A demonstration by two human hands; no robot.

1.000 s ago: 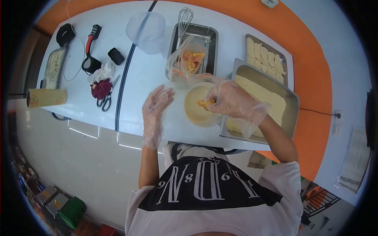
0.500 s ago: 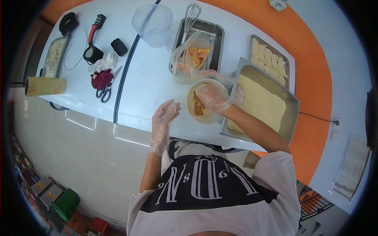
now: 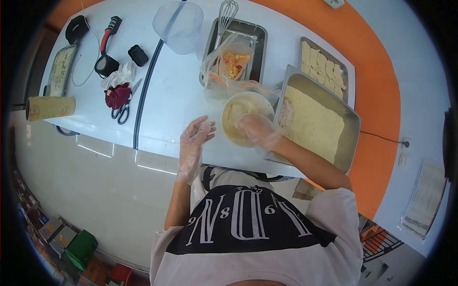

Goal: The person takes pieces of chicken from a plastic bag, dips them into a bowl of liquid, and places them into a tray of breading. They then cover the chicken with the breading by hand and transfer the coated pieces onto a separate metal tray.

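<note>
My right hand (image 3: 260,131), in a clear plastic glove, reaches into a white bowl (image 3: 225,128) of pale, thick batter (image 3: 243,107). Its fingers are bent together, with the tips down in the batter, so what they hold is hidden. Left of the bowl, my left hand (image 3: 194,138), gloved too, hovers near the table's front edge. Its fingers are loosely curled and apart, with nothing in them. Behind the bowl, an open plastic bag (image 3: 214,66) holds orange and pinkish pieces (image 3: 234,64). Right of it stands a deep metal pan (image 3: 350,140) of pale crumbs (image 3: 315,124), with a pinkish coated piece (image 3: 286,113) at its left side.
A whisk (image 3: 226,16) rests on a metal tray (image 3: 261,43) behind the bag. Crumb-coated pieces (image 3: 324,66) fill another tray at the back right. Leftward are a measuring jug (image 3: 179,28), scissors (image 3: 123,112), a dark red cloth (image 3: 117,96) and a knife sharpener (image 3: 107,40).
The brown piece visible in the bowl earlier no longer shows; pale batter is there instead. My right hand has shifted slightly down within the bowl. The whole view has shifted a little.
</note>
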